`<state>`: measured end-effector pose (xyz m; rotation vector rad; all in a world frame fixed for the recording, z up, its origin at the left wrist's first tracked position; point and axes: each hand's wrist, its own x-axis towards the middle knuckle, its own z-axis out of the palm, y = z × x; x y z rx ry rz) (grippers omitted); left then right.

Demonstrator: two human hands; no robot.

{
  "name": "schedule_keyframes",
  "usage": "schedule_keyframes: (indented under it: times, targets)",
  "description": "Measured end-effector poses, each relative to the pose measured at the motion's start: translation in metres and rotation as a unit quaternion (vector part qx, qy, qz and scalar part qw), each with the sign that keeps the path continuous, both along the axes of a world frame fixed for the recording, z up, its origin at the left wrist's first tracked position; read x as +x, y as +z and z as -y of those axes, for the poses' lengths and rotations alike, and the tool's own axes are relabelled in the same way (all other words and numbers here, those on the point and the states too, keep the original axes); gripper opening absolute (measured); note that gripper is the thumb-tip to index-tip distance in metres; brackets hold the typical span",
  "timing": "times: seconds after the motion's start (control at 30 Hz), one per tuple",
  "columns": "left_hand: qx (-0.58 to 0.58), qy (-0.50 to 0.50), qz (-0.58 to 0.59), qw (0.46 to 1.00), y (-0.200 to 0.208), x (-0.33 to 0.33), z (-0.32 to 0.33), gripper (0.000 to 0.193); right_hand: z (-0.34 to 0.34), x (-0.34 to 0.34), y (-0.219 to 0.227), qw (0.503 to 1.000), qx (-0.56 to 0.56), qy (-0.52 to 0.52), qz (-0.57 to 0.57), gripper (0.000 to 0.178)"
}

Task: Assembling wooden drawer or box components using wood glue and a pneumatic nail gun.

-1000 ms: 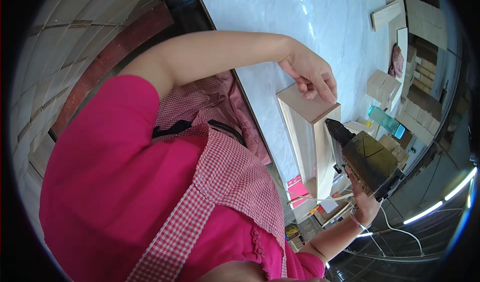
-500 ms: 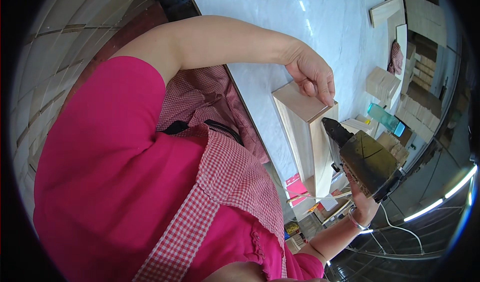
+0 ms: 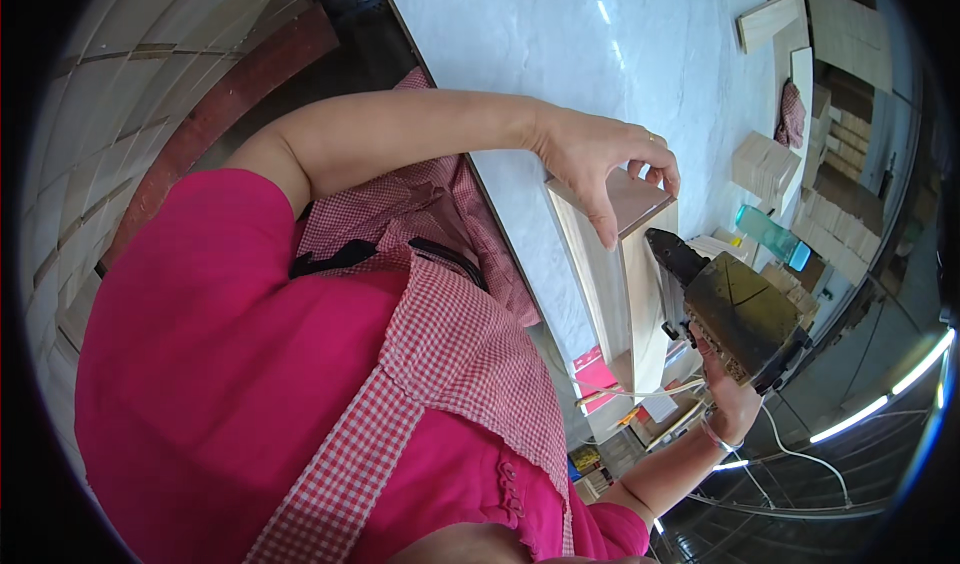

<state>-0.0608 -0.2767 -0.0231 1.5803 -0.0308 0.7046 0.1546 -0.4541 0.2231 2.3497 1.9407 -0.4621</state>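
Pale marbled worktop (image 3: 530, 34) runs across the room at a slant, with long white lights (image 3: 848, 422) glowing over at the far right. On it, close to the near edge, sits a wooden box (image 3: 590, 264), its long side boards running down from a smooth brownish end panel (image 3: 622, 196). From where I stand, the left hand (image 3: 600, 154) arches over that end panel, thumb and fingers parted, the fingertips curling at its outer corner; I cannot tell how firmly they press. The right hand (image 3: 725, 394), a bracelet at its wrist, is wrapped around a worn, dark-nosed nail gun (image 3: 740, 309), though the tool hides most of the fingers. The gun's black nose sits just beside the box's corner; whether they touch, I cannot make out. Beyond lie a teal bottle (image 3: 772, 236), a stack of thin boards (image 3: 765, 169) and a crumpled checked cloth (image 3: 792, 119). Near the box's lower end lies a bright pink sheet (image 3: 597, 379). The worker wears a red-and-white checked apron (image 3: 470, 354).
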Motion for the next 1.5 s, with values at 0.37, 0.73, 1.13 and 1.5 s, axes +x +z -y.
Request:
schedule_keyframes:
  times: [0.37,0.73,1.13,1.5]
  targets:
    - [0.036,0.024,0.015,0.999,-0.006,0.005,0.002,0.076,-0.007,-0.009,0.005,0.999,0.005,-0.036,0.006,0.044]
    - [-0.006,0.002,0.034,0.999,-0.006,0.003,0.004,0.073,-0.024,-0.014,-0.002,0.985,0.071,-0.156,0.026,0.053]
    - [-0.009,0.001,0.049,0.999,-0.005,0.002,0.004,0.073,-0.034,-0.010,-0.002,0.986,0.027,-0.162,0.028,0.033]
    - [0.094,0.186,0.018,0.978,-0.016,-0.013,0.041,0.092,-0.001,-0.002,-0.002,0.984,0.050,-0.165,0.037,0.031]
